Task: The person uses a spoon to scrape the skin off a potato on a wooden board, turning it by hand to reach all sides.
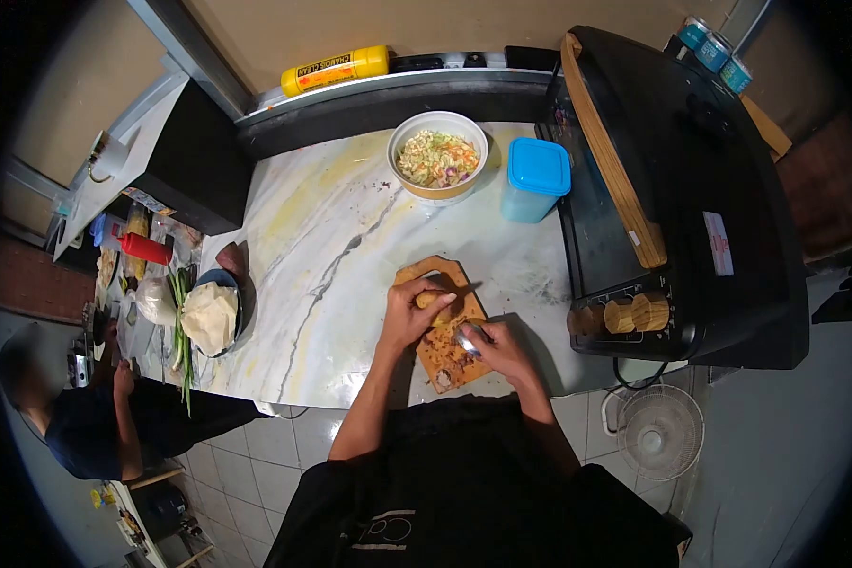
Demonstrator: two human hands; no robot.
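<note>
My left hand (417, 312) is closed around a yellowish-brown root or tuber (439, 312), which it holds over a wooden cutting board (427, 266). Close on its right, my right hand (502, 350) grips a shiny metal tool (466, 339), its bright end near the root; most of it is hidden by the fingers, so I cannot tell its exact kind. Brown scrapings (452, 371) lie scattered over the lower half of the board. A small pale piece (443, 380) rests by the near edge.
Behind the board stand a bowl of chopped vegetables (437, 161) and a blue-lidded container (538, 180). A black oven (691, 189) fills the right side. Leftward are a dark bowl with pale wrappers (210, 320) and green onions (184, 360). Another person (85, 417) works at far left.
</note>
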